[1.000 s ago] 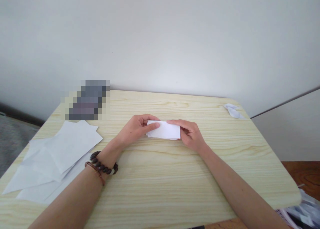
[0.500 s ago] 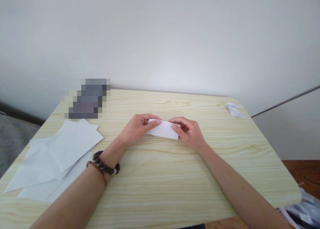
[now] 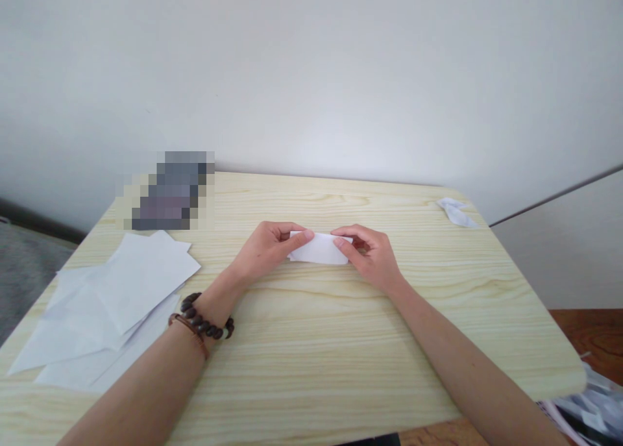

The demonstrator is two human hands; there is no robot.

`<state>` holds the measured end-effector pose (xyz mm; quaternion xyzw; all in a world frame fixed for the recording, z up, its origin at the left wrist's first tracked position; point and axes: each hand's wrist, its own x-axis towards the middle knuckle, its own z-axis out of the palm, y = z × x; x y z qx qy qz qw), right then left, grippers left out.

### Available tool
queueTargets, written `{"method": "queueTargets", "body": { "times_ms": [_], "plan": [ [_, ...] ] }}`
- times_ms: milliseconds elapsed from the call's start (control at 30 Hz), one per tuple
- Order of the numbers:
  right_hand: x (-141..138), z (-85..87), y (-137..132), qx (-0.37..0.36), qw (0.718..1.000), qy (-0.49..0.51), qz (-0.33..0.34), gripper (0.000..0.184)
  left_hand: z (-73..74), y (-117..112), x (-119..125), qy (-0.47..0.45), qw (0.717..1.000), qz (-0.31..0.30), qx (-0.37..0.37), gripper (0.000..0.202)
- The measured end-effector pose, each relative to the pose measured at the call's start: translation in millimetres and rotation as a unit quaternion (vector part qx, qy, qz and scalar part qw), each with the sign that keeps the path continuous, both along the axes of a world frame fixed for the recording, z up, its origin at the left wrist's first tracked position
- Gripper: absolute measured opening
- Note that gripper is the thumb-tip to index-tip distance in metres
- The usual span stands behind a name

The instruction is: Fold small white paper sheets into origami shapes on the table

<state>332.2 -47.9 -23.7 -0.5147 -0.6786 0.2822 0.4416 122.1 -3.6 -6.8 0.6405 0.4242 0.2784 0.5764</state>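
Note:
A small folded white paper is held between my two hands above the middle of the table. My left hand pinches its left end, thumb on the near face and fingers behind. At the other end my right hand grips the paper the same way, its thumb on the upper right corner. The fingertips behind the paper are hidden. Dark beads and a thin brown band circle my left wrist.
Several loose white sheets overlap on the left of the wood-grain table. Behind them lies a dark, pixelated flat object. A folded white paper piece rests near the back right corner. A pale wall rises behind the table.
The paper has tilted slightly, so its lower edge sits a little higher and its right end is more level. Both hands keep their hold in nearly the same place.

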Motion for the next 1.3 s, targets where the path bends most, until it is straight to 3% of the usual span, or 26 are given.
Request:
{"method": "queueTargets", "body": {
  "times_ms": [233,1300],
  "plan": [
    [1.4,-0.7,0.0,0.010,1.000,-0.005,0.001,0.018,-3.1,0.4,0.1,-0.027,0.999,0.002,-0.016,0.035],
    [3.3,-4.7,1.2,-0.019,1.000,0.008,-0.001,0.023,-2.8,0.2,0.9,0.020,0.999,0.027,0.005,0.038]
  ]
}}
